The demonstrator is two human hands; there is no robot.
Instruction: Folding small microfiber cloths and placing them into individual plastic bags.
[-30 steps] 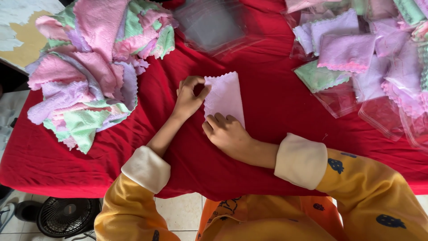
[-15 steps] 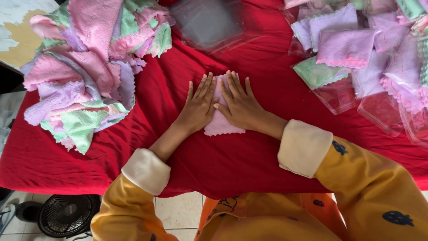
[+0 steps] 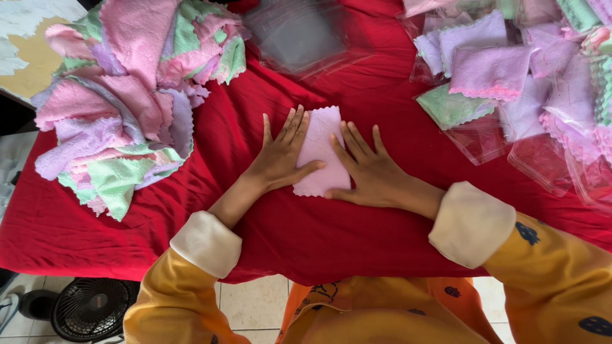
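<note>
A small pink cloth (image 3: 322,145), folded into a narrow rectangle with scalloped edges, lies flat on the red table cover (image 3: 357,236). My left hand (image 3: 280,156) rests flat on its left edge, fingers spread. My right hand (image 3: 370,169) lies flat on its right edge, fingers pointing up and left. Neither hand grips anything; both press down on the cloth.
A heap of loose pink, lilac and green cloths (image 3: 127,95) sits at the left. A stack of clear plastic bags (image 3: 296,35) lies at the top middle. Bagged folded cloths (image 3: 510,83) crowd the right. A black fan (image 3: 89,309) stands on the floor.
The cloth was a wider sheet held at its corners a second ago. It is now folded narrower, and both hands have slid apart to its sides, flat.
</note>
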